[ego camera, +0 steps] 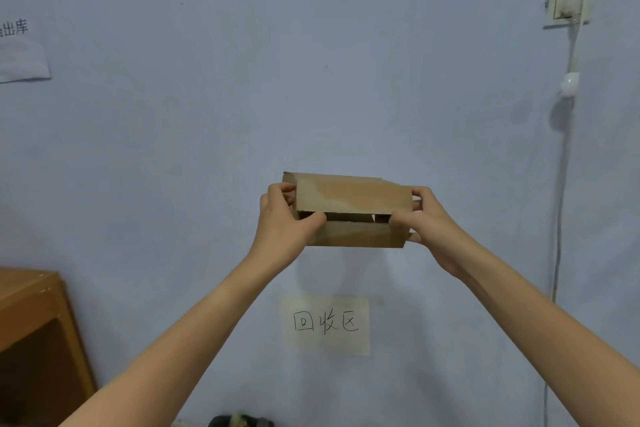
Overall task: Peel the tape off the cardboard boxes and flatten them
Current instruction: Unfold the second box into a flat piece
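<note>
— Forearms reach out from us, both bare. What have we got hold of?

— We grip the box point(349, 210) by its ends, raised before the wall point(311, 80). Our left hand point(284, 222) is closed on the left end, thumb at the slit between the flaps.

— And the right hand point(424, 222)?

— Closed on the right end, thumb at that same slit. A note point(327, 324) hangs on the wall below the box.

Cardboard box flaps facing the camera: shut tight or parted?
Parted. A dark gap runs between the two flaps of the cardboard box, with the left hand and right hand gripping its ends. No tape visibly bridges it.
</note>
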Demonstrator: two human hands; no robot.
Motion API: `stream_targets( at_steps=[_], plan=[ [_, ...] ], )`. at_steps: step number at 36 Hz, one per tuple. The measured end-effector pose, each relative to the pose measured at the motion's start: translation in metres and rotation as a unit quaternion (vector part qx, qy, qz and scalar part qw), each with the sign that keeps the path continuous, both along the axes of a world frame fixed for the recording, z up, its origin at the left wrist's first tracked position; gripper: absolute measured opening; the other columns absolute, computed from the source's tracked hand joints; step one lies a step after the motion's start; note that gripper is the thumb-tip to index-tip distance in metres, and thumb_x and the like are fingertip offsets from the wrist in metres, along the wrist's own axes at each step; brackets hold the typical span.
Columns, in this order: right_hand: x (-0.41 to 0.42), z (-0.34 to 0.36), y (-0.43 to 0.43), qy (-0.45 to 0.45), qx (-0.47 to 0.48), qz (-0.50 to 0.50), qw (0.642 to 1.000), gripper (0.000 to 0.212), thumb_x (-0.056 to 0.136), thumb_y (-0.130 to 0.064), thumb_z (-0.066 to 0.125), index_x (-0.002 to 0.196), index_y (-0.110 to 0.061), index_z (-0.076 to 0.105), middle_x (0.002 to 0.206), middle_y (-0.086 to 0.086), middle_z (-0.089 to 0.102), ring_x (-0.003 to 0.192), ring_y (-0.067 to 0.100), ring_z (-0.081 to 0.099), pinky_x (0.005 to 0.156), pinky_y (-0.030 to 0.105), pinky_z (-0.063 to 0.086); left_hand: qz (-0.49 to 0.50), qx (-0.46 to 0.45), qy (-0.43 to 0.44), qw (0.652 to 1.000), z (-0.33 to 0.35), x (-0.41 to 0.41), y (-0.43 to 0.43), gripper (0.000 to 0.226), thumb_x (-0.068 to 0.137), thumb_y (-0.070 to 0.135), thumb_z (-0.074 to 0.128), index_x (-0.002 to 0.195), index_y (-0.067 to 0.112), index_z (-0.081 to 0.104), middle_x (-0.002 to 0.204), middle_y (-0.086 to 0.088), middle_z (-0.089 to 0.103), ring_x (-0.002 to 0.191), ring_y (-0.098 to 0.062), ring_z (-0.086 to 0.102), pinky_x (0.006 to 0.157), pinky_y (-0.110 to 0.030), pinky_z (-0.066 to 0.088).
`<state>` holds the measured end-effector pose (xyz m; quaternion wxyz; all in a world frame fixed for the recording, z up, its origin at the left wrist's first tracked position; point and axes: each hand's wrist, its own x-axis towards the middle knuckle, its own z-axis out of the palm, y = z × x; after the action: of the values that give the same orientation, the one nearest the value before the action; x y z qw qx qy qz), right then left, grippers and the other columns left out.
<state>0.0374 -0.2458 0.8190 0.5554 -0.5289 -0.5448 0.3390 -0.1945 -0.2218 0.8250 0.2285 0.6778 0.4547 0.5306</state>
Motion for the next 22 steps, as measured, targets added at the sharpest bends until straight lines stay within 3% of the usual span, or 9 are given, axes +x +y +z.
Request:
stream_targets(
  at_steps=[5, 9, 13, 17, 22],
  plan=[
    [-0.021, -0.005, 0.001, 0.057, 0.023, -0.062, 0.996, 0.049, 0.085, -0.018, 0.066, 0.127, -0.025, 0.042, 0.113, 0.000, 0.058, 0.101, 0.014, 0.059, 0.092, 0.041, 0.053, 0.049, 0.052, -0.026, 0.997, -0.007, 0.017, -0.008, 0.057, 0.086, 0.038, 0.071, 0.132, 0.024, 0.040, 0.126, 0.006, 0.037, 0.096, 0.004, 0.049, 0.072, -0.013, 0.039],
    [-0.035, -0.012, 0.007, 0.044, 0.046, -0.110, 0.992, 0.058, 0.076, -0.040, 0.075, 0.119, -0.029, 0.039, 0.122, 0.003, 0.054, 0.107, 0.016, 0.057, 0.076, 0.033, 0.047, 0.100, 0.048, -0.023, 0.994, -0.012, 0.026, -0.006, 0.061, 0.075, 0.052, 0.077, 0.115, 0.026, 0.038, 0.117, 0.007, 0.037, 0.102, -0.014, 0.053, 0.080, -0.030, 0.048],
    [-0.048, -0.017, 0.009, -0.028, 0.056, -0.174, 0.983, 0.064, 0.070, -0.052, 0.076, 0.112, -0.025, 0.036, 0.118, -0.002, 0.052, 0.098, 0.013, 0.058, 0.084, 0.044, 0.054, 0.157, 0.047, -0.025, 0.986, -0.011, 0.028, -0.001, 0.050, 0.074, 0.042, 0.071, 0.105, 0.023, 0.037, 0.110, 0.006, 0.040, 0.097, -0.022, 0.056, 0.073, -0.040, 0.053],
    [-0.053, -0.011, 0.008, -0.070, 0.058, -0.229, 0.969, 0.052, 0.076, -0.042, 0.070, 0.108, -0.020, 0.036, 0.114, -0.002, 0.050, 0.083, 0.008, 0.055, 0.076, 0.040, 0.050, 0.177, 0.071, 0.008, 0.982, -0.012, 0.027, 0.003, 0.044, 0.077, 0.041, 0.068, 0.101, 0.018, 0.038, 0.104, 0.004, 0.043, 0.086, -0.024, 0.057, 0.066, -0.038, 0.050],
    [-0.058, -0.006, 0.010, -0.170, 0.071, -0.252, 0.950, 0.047, 0.079, -0.040, 0.066, 0.106, -0.016, 0.036, 0.107, 0.000, 0.049, 0.083, 0.023, 0.058, 0.067, 0.035, 0.042, 0.189, 0.078, 0.031, 0.978, -0.017, 0.017, 0.008, 0.041, 0.079, 0.038, 0.067, 0.099, 0.014, 0.040, 0.100, 0.002, 0.045, 0.078, -0.023, 0.056, 0.062, -0.034, 0.042]
  ],
)
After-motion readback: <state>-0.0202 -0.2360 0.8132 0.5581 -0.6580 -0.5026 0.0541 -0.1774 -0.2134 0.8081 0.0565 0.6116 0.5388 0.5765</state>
